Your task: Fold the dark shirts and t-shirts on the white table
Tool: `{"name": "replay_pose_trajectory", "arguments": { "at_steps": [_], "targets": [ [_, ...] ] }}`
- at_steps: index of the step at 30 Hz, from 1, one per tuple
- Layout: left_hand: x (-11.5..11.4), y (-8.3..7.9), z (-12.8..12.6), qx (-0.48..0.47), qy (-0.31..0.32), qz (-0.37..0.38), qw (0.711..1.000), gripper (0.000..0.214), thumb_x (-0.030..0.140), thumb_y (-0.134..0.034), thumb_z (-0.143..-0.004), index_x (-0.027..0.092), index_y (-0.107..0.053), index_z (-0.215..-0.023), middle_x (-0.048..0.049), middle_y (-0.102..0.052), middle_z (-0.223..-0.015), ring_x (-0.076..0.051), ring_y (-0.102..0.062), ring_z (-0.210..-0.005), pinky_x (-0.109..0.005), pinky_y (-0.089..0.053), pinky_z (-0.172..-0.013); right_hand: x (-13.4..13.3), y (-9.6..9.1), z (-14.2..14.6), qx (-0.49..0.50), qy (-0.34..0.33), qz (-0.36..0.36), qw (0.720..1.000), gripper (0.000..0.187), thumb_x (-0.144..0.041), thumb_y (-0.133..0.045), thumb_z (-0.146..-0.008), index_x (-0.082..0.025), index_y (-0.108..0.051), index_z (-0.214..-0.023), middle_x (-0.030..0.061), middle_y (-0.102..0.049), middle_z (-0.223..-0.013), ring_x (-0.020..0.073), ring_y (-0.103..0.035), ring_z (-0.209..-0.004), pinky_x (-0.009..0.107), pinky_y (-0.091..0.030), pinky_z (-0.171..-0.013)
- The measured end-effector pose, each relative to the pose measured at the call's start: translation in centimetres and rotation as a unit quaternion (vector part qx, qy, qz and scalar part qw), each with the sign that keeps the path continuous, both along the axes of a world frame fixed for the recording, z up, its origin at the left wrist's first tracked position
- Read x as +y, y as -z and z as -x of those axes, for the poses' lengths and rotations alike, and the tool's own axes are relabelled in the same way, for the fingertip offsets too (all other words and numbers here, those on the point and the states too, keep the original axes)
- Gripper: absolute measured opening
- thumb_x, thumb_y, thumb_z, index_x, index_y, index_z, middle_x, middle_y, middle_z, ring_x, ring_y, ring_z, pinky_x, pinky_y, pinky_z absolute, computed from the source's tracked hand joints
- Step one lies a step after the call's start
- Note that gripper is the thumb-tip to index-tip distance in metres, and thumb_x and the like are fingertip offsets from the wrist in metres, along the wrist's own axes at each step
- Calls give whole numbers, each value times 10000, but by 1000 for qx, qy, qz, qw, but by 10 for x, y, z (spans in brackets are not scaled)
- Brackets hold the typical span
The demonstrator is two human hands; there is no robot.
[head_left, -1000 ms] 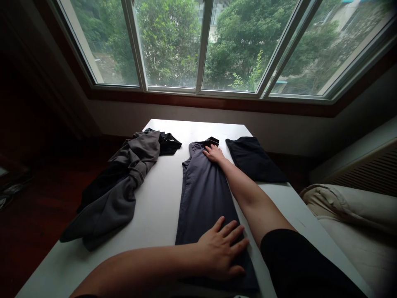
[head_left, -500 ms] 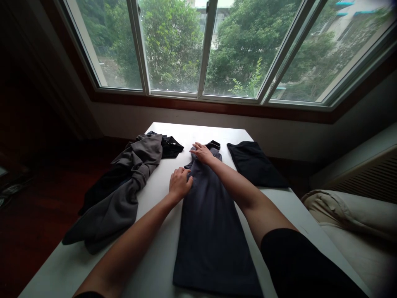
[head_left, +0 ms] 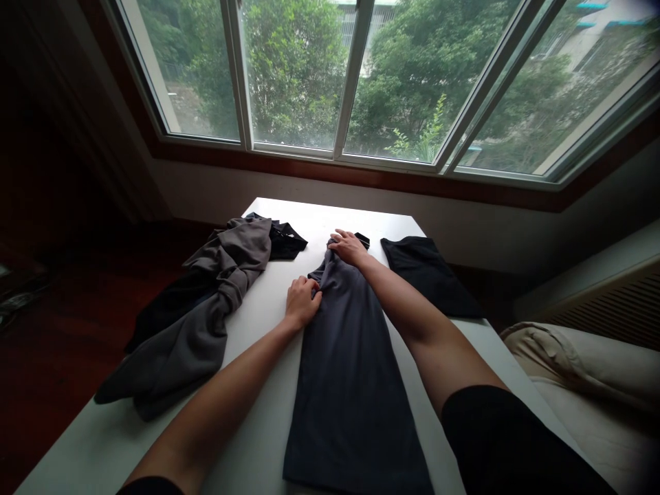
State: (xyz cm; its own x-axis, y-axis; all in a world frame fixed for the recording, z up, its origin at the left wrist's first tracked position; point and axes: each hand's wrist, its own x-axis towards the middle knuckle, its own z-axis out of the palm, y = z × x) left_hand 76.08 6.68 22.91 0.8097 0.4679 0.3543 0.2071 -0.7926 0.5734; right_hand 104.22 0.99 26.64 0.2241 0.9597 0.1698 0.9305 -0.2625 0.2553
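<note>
A dark grey-blue polo shirt point(head_left: 350, 371) lies folded lengthwise down the middle of the white table, its dark striped collar point(head_left: 363, 240) at the far end. My left hand point(head_left: 303, 300) rests at the shirt's left edge, fingers curled onto the cloth near the sleeve. Farther up, close to the collar, my right hand point(head_left: 349, 247) has bent fingers on the shoulder fabric, gathering it; part of the collar is hidden behind this hand. Creases run between the two hands.
A heap of grey and black clothes point(head_left: 206, 323) covers the table's left side. On the right lies a folded dark garment point(head_left: 430, 271). The white table point(head_left: 258, 426) stands before a window point(head_left: 330, 155). Beige bedding point(head_left: 582, 364) sits beyond the right edge.
My right hand has shifted slightly right and away, drawing the shirt's shoulder edge inward. My left hand stays at the left edge. The view has tilted a little.
</note>
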Motion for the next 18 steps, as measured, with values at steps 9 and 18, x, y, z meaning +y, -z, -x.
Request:
{"name": "replay_pose_trajectory", "arguments": {
  "at_steps": [9, 18],
  "targets": [
    [-7, -2, 4, -63, 99, 100, 988, 122, 154, -623, -903, 241, -640, -988, -28, -697, -1068, -201, -669, -971, -326, -529, -883, -14, -44, -11, 32, -10, -61, 998, 214, -198, -659, -831, -189, -763, -1017, 120, -664, -1364, 322, -448, -1407, 442, -355, -1134],
    [-6, -7, 7, -10, 23, 51, 998, 83, 273, -580, -968, 230, -648, -989, -41, -724, -1028, -230, -652, -999, -376, -463, -969, -13, -50, -20, 120, 149, 4, 982, 310, -288, -617, -898, -261, -760, -1172, 39, -764, -1127, 217, -670, -998, 271, -464, -871]
  ]
}}
